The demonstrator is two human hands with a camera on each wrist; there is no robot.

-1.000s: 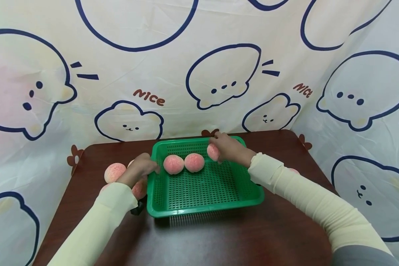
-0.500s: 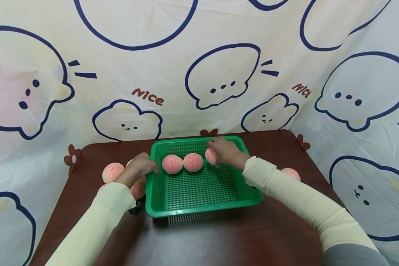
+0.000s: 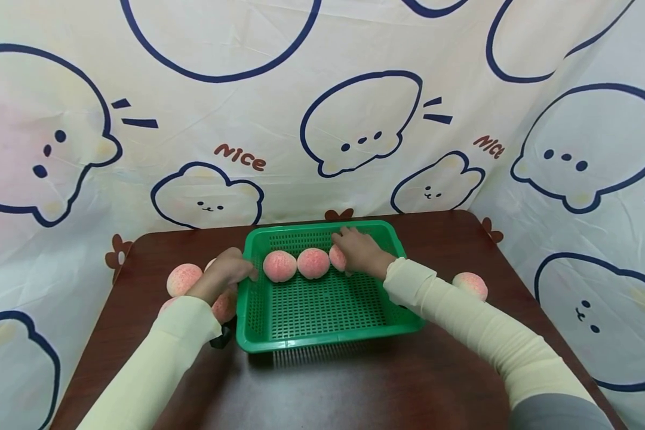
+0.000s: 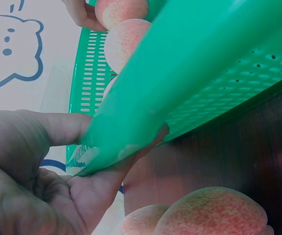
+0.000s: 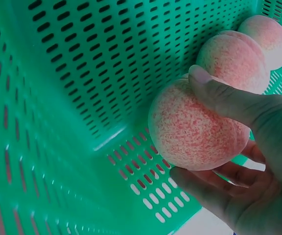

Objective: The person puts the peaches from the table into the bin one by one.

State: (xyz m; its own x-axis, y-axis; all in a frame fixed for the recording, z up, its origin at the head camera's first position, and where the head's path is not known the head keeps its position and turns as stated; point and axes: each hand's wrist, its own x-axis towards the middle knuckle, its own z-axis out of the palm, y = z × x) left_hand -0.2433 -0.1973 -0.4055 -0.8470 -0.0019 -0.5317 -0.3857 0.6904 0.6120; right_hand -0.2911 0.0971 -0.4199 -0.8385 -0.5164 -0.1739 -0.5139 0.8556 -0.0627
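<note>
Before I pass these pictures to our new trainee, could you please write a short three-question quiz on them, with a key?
1. What is the left hand gripping, and by which part?
2. True or false: the right hand holds a peach between thumb and fingers.
3. Counting the held one, how many peaches are inside the green basket? A) two B) three C) five

Key:
1. The green basket, by its left rim.
2. True.
3. B
</note>
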